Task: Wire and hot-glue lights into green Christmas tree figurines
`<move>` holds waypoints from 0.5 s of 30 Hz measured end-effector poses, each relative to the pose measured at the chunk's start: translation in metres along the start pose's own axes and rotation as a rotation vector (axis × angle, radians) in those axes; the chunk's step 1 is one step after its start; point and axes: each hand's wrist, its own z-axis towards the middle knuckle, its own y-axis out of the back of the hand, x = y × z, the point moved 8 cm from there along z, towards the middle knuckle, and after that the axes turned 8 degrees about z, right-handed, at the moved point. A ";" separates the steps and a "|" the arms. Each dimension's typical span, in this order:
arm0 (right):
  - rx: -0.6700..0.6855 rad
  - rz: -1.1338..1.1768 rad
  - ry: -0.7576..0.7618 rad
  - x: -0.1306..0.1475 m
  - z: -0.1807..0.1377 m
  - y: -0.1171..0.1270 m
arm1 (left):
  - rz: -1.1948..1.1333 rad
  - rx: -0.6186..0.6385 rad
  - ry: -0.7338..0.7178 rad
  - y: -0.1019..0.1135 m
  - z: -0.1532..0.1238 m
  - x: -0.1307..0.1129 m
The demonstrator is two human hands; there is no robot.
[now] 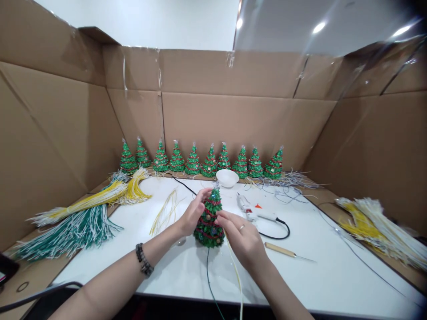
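Observation:
A small green Christmas tree [209,220] with red garland stands on the white table [316,275] in front of me. My left hand [191,217] curls around its left side, fingers on the upper part. My right hand [240,240], with a ring, pinches at the tree's right side, where a pale yellow wire [236,273] trails down toward me. A green wire [209,278] hangs from the tree's base toward the table's front edge.
Several finished trees [200,161] line the cardboard back wall. A white bowl [227,177], a glue gun [255,212] and an awl [286,252] lie beyond my right hand. Bundles of yellow, white and green wires [80,213] lie at left, another bundle [373,226] at right.

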 end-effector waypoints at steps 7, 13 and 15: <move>0.121 -0.187 -0.047 0.004 0.025 -0.002 | 0.124 0.143 -0.110 -0.008 -0.007 -0.001; 0.128 -0.352 0.011 -0.004 0.026 -0.009 | 0.256 0.077 0.020 -0.008 -0.005 0.007; 0.103 -0.288 -0.056 -0.008 0.022 -0.007 | 0.253 0.043 0.042 -0.007 -0.005 0.005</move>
